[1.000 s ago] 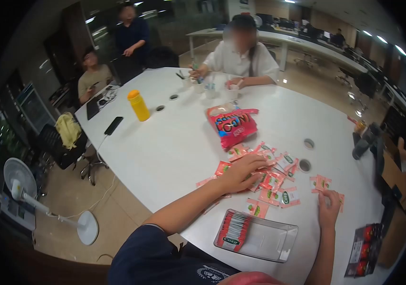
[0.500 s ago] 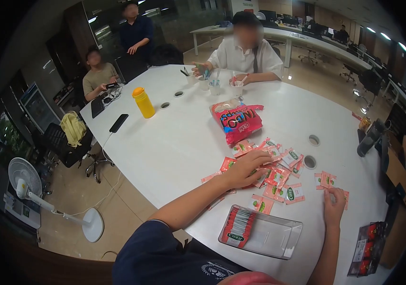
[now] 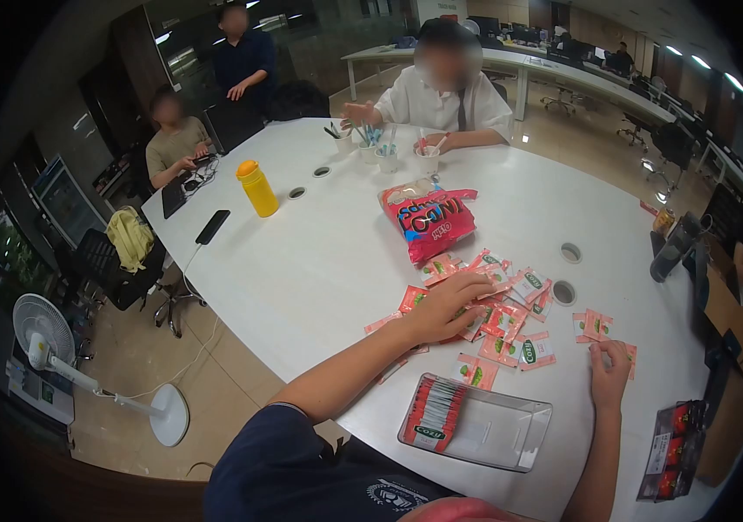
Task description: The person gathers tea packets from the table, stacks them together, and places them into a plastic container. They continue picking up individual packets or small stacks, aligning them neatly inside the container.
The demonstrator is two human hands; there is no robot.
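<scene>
My left hand [image 3: 451, 309] lies palm down over a loose pile of pink and white "Cozy" sachets [image 3: 503, 320], its fingers stretched out across them. My right hand [image 3: 612, 370] rests on the table with its fingers curled. Just beyond its fingertips lie a couple of similar sachets [image 3: 596, 325], and another sachet [image 3: 632, 361] shows partly from under its right side. What the curled fingers hold, if anything, is hidden. Between my forearms stands a clear plastic box [image 3: 500, 435], with a row of upright sachets [image 3: 435, 416] packed in its left end.
A pink snack bag [image 3: 430, 224] lies behind the pile. Farther off are a yellow bottle [image 3: 258, 190], a phone [image 3: 213, 227] and cups of pens or sticks [image 3: 387, 157]. A person in white [image 3: 441, 104] sits opposite. A dark package [image 3: 672, 452] lies at right.
The whole view has shifted slightly. Both of my hands stay in the same places among the sachets.
</scene>
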